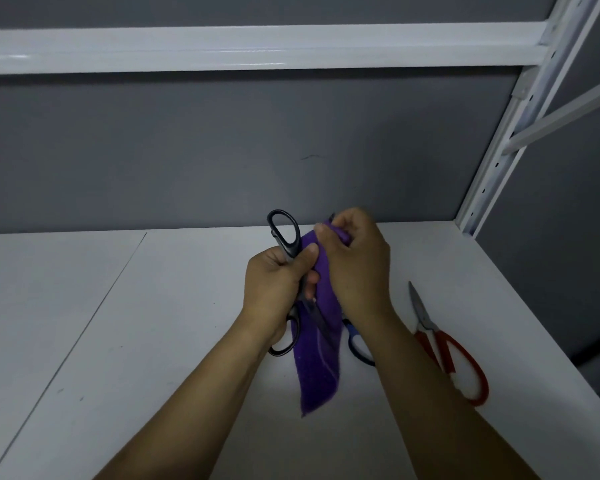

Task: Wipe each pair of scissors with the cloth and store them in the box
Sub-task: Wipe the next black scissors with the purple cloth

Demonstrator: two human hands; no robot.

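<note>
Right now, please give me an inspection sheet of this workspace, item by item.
Surface: white shelf board, seam at left.
Job's things: black scissors, purple cloth over their blades; red scissors lying at right; blue scissors partly hidden by a forearm; box not in view.
Clutter: nothing seen.
Hands: left hand grips the black scissors; right hand pinches the purple cloth.
Cables: nothing seen.
Surroundings: grey wall, white beam above, slotted post at right.

The left grip (274,284) holds black scissors (285,233), the right grip (359,268) purple cloth (317,368).

Blue-handled scissors (359,344) mostly behind right forearm (413,368); black scissors' (284,233) blades perhaps inside cloth (317,362).
</note>
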